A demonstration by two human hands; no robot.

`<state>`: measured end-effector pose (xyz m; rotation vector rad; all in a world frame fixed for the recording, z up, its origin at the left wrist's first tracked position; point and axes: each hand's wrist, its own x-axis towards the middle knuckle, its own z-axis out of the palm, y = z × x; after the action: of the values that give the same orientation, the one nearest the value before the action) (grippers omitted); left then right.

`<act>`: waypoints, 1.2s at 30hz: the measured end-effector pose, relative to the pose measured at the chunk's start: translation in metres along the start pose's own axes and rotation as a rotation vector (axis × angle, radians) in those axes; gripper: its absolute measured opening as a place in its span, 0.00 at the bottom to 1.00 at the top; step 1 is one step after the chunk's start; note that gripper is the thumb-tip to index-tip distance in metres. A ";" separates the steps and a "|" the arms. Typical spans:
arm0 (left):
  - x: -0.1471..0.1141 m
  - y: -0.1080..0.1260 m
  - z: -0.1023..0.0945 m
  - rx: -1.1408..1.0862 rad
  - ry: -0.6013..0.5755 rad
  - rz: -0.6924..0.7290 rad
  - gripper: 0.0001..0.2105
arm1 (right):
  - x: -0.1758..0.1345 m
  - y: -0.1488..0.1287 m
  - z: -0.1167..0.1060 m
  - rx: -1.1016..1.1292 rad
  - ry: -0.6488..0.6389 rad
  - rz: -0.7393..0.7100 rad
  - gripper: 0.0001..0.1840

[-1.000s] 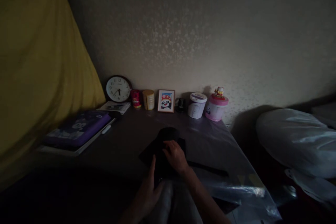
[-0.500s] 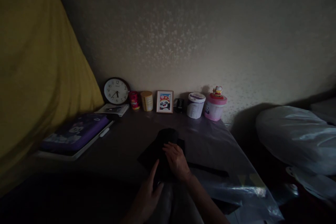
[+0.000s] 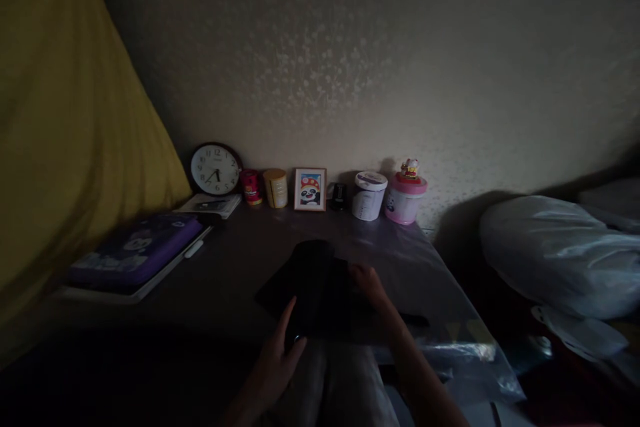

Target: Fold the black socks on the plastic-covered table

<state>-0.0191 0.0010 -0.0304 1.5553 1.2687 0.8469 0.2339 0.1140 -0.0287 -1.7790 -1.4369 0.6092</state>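
This looks like a room in a home, dimly lit. A blossom-patterned wallpaper (image 3: pixel 325 73) covers the wall, and a yellow cloth (image 3: pixel 75 120) hangs like a curtain at the left. Along the back of a surface (image 3: pixel 230 273) with a clear plastic cover stand a round clock (image 3: pixel 216 169), a framed panda picture (image 3: pixel 310 189) and a cat figurine (image 3: pixel 410 169) atop a pink tub (image 3: pixel 404 205).

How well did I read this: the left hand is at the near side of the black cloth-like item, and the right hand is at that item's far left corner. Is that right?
Not quite: the right hand is at the right edge of the black cloth-like item, as the head view shows. The left hand is at its near side.
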 end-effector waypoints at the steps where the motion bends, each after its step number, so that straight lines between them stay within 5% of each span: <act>1: 0.000 -0.001 0.000 -0.007 -0.005 0.003 0.32 | -0.002 -0.002 0.002 0.010 -0.006 -0.001 0.14; 16: -0.002 0.006 -0.003 -0.064 0.016 0.001 0.32 | -0.009 -0.023 0.025 -0.012 -0.025 0.009 0.10; 25: 0.000 0.020 -0.012 -0.255 -0.014 -0.116 0.37 | -0.008 -0.023 0.010 -0.005 0.002 -0.030 0.10; 36: 0.002 0.008 -0.001 -0.093 -0.010 -0.013 0.33 | 0.005 -0.056 0.023 -0.046 -0.024 -0.060 0.08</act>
<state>-0.0170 0.0034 -0.0228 1.4746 1.2148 0.8767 0.1838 0.1296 0.0024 -1.7628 -1.5255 0.5725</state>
